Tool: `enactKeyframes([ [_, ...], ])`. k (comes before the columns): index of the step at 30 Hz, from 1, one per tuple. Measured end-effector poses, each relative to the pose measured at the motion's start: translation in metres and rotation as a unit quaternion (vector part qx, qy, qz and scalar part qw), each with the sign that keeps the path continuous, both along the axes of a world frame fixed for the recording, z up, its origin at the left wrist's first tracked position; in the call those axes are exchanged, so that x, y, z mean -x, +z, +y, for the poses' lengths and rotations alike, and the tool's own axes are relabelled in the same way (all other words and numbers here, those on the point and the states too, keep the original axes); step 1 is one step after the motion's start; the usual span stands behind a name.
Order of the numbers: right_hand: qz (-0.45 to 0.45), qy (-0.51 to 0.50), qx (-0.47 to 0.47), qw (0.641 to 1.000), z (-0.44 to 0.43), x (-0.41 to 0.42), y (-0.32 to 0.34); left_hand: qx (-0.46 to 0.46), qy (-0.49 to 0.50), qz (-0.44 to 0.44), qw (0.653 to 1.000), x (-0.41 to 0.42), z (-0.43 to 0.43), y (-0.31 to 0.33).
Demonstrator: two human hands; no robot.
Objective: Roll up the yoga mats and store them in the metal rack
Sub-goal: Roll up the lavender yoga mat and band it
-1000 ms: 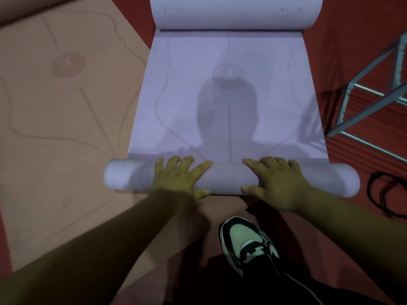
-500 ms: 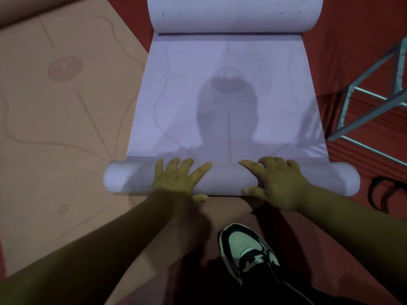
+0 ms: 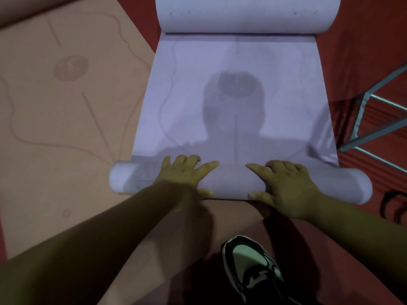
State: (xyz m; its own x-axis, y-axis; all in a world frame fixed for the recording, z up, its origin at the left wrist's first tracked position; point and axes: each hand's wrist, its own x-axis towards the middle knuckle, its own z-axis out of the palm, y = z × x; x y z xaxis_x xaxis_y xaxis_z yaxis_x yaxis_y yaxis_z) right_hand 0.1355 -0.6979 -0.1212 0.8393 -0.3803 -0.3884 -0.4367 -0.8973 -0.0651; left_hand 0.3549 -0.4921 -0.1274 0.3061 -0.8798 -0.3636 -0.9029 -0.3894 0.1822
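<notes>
- Leaving the peach yoga mat [image 3: 66, 128] at far left flat on the red floor [image 3: 363, 40] for later; minding its near corner, lying under the left end of the roll.
- Pressing down on the lavender roll [image 3: 231, 183] with the left grip [image 3: 182, 175], fingers spread over the top, thumb tucked at the near side, pinching nothing.
- Working the near end of the lavender yoga mat [image 3: 237, 62]; judging by the slim roll against the long flat stretch ahead, being early in the rolling, with the far end curling into a fat far roll [image 3: 242, 14] of its own, probably needing flattening on the way.
- Matching with the right grip [image 3: 286, 186], likewise spread and flat on the roll, thumb at the near edge; pushing both sides forward evenly, avoiding a cone with one end creeping ahead.
- Holding the wraps tight by drawing back slightly before each push, and watching the side edges for lining up.
- Aiming afterwards for the metal rack [image 3: 363, 119], standing on the floor just beside the mat's right edge; steering clear of the black cord [image 3: 394, 205] near the roll's right end.
</notes>
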Motion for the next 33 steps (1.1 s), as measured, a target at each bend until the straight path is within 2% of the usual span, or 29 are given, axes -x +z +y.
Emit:
enactKeyframes([
  [2, 0.015, -0.003, -0.016, 1.0, -0.004, -0.005, 0.001, 0.073, -0.015, -0.068, 0.995, 0.006, 0.009, -0.007],
  [5, 0.034, -0.01, -0.043, 0.998, -0.011, -0.012, 0.005, 0.06, -0.017, -0.083, 0.995, 0.007, 0.012, -0.013],
  [11, 0.027, 0.008, -0.082, 0.996, -0.023, -0.024, 0.007, 0.047, -0.012, -0.012, 0.999, -0.013, -0.003, -0.004],
  [15, -0.042, -0.025, -0.05, 0.998, -0.02, -0.019, 0.007, -0.043, -0.021, 0.037, 0.998, -0.029, -0.021, 0.007],
  [17, -0.063, -0.008, -0.02, 0.998, -0.011, -0.013, 0.003, -0.072, -0.022, 0.057, 0.996, -0.032, -0.024, 0.006],
  [21, -0.096, -0.003, 0.019, 0.995, -0.009, -0.006, -0.006, -0.032, -0.037, 0.042, 0.998, -0.04, -0.027, 0.003],
  [25, -0.072, -0.003, 0.013, 0.997, -0.011, -0.011, -0.005, -0.058, -0.046, 0.027, 0.997, -0.038, -0.025, 0.002],
  [29, -0.035, -0.007, 0.001, 0.999, -0.017, -0.016, -0.001, 0.082, -0.043, -0.031, 0.995, -0.024, -0.014, 0.002],
  [33, 0.061, -0.018, -0.054, 0.997, -0.032, -0.031, 0.01, 0.08, -0.017, -0.055, 0.995, -0.005, -0.01, -0.003],
])
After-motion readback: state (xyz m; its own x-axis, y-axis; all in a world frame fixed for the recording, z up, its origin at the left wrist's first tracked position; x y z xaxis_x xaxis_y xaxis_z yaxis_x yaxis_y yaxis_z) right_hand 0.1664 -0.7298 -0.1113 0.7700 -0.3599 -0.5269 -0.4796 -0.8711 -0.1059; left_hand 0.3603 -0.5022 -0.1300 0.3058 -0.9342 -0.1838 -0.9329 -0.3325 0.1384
